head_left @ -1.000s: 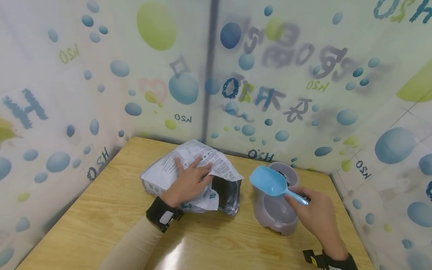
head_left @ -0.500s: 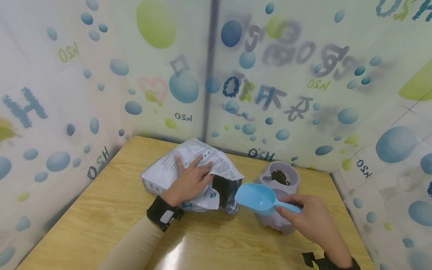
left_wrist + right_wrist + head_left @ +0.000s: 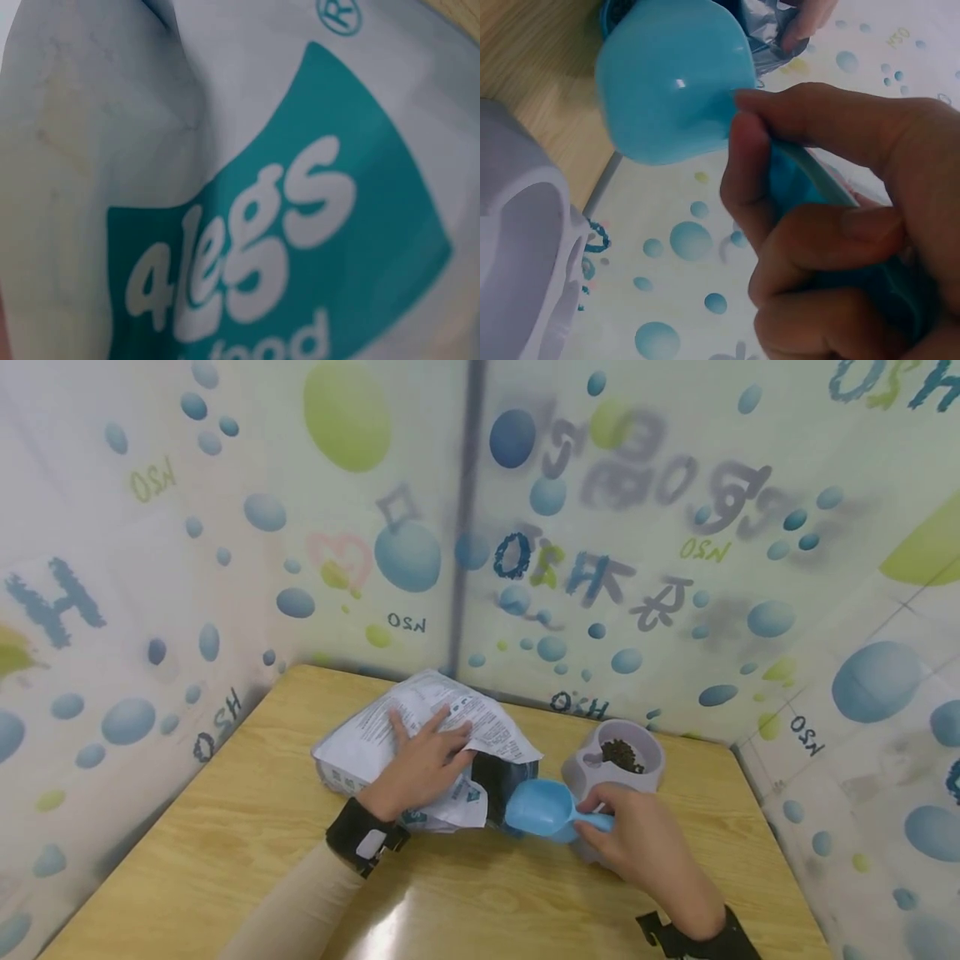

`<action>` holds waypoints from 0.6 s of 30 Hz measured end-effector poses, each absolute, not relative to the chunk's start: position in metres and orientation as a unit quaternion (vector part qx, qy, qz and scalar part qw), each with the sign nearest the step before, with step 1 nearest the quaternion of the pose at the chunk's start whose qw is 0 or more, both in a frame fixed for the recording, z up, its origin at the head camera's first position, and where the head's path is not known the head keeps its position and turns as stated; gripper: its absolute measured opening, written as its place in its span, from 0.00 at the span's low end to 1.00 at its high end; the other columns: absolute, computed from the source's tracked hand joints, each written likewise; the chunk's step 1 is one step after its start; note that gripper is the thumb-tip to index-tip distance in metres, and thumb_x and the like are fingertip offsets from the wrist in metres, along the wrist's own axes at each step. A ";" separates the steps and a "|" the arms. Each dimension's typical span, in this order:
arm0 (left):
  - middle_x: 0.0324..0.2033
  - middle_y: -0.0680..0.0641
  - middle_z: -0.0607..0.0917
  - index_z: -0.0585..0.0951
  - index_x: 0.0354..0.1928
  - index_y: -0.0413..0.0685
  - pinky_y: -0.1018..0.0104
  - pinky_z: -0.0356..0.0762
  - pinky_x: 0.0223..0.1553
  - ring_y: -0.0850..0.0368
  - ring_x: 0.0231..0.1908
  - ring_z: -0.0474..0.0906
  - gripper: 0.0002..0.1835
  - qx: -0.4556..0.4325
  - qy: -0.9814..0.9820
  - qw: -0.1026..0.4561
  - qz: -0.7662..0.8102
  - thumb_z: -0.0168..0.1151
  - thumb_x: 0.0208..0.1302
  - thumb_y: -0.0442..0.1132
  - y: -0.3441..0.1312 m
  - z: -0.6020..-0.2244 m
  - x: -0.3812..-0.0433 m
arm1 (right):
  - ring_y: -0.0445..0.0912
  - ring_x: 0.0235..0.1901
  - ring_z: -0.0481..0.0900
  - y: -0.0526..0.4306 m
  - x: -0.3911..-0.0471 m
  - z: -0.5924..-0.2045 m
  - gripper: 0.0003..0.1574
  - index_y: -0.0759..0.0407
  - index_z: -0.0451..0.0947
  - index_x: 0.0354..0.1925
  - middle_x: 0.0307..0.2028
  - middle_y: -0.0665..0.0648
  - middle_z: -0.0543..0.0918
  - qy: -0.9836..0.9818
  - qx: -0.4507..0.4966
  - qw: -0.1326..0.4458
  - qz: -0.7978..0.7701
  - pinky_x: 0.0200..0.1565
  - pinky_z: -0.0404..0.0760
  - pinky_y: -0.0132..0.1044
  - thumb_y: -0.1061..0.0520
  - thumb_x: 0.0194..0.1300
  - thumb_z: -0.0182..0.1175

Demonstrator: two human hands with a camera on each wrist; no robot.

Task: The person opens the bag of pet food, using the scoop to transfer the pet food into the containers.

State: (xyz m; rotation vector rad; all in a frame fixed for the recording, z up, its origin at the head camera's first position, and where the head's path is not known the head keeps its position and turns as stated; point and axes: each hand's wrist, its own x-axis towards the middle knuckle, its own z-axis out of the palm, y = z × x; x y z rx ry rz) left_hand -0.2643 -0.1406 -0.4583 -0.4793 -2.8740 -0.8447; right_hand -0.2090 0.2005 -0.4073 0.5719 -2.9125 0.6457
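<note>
1 scoop (image 3: 542,808) in R hand (image 3: 643,839), bag (image 3: 375,735) under L hand (image 3: 422,768).

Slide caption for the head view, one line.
Left hand resting on the bag, right hand holding the scoop at the bag's open end, bowl alongside.

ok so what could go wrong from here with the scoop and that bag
The bag lies flat with its opening toward the scoop, so food could spill onto the table.

The left hand rests on the bag; pressing too hard might push food out.

The right hand partly covers the double bowl in the head view, so a bump might scatter its dark pellets.
</note>
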 end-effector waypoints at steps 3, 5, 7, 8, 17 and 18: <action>0.85 0.46 0.78 0.84 0.79 0.48 0.09 0.05 0.79 0.37 0.95 0.51 0.29 -0.158 -0.946 0.056 -0.279 0.52 0.91 0.56 -0.140 -0.459 -0.264 | 0.35 0.29 0.76 0.194 -0.209 -0.405 0.12 0.45 0.92 0.38 0.37 0.45 0.95 -0.961 0.188 0.040 0.200 0.33 0.76 0.30 0.54 0.64 0.88; 0.84 0.46 0.79 0.85 0.78 0.48 0.09 0.05 0.79 0.37 0.95 0.52 0.29 -0.159 -0.945 0.059 -0.280 0.52 0.91 0.56 -0.140 -0.459 -0.264 | 0.36 0.31 0.77 0.190 -0.209 -0.404 0.11 0.45 0.92 0.38 0.39 0.45 0.95 -0.962 0.190 0.032 0.195 0.34 0.78 0.32 0.54 0.64 0.88; 0.84 0.46 0.79 0.85 0.78 0.49 0.09 0.05 0.79 0.37 0.95 0.52 0.29 -0.158 -0.945 0.059 -0.281 0.52 0.91 0.56 -0.140 -0.460 -0.264 | 0.36 0.32 0.77 0.187 -0.210 -0.404 0.11 0.44 0.92 0.37 0.38 0.45 0.94 -0.963 0.191 0.026 0.190 0.35 0.79 0.32 0.53 0.64 0.88; 0.84 0.46 0.79 0.85 0.78 0.49 0.09 0.05 0.79 0.37 0.95 0.52 0.29 -0.158 -0.945 0.059 -0.281 0.52 0.91 0.56 -0.140 -0.460 -0.264 | 0.36 0.31 0.77 0.185 -0.210 -0.403 0.11 0.44 0.92 0.37 0.37 0.44 0.94 -0.963 0.190 0.023 0.190 0.34 0.78 0.32 0.53 0.64 0.88; 0.84 0.47 0.79 0.86 0.77 0.49 0.09 0.04 0.78 0.37 0.95 0.53 0.30 -0.157 -0.944 0.060 -0.283 0.51 0.90 0.56 -0.140 -0.462 -0.264 | 0.39 0.20 0.70 0.175 -0.211 -0.399 0.09 0.48 0.93 0.37 0.19 0.44 0.76 -0.963 0.176 0.007 0.204 0.24 0.66 0.32 0.57 0.65 0.86; 0.84 0.47 0.79 0.86 0.77 0.48 0.09 0.04 0.78 0.36 0.95 0.54 0.30 -0.158 -0.944 0.061 -0.283 0.51 0.90 0.56 -0.140 -0.462 -0.264 | 0.39 0.20 0.71 0.174 -0.210 -0.398 0.09 0.49 0.93 0.37 0.19 0.43 0.76 -0.964 0.174 0.007 0.203 0.24 0.66 0.32 0.57 0.65 0.85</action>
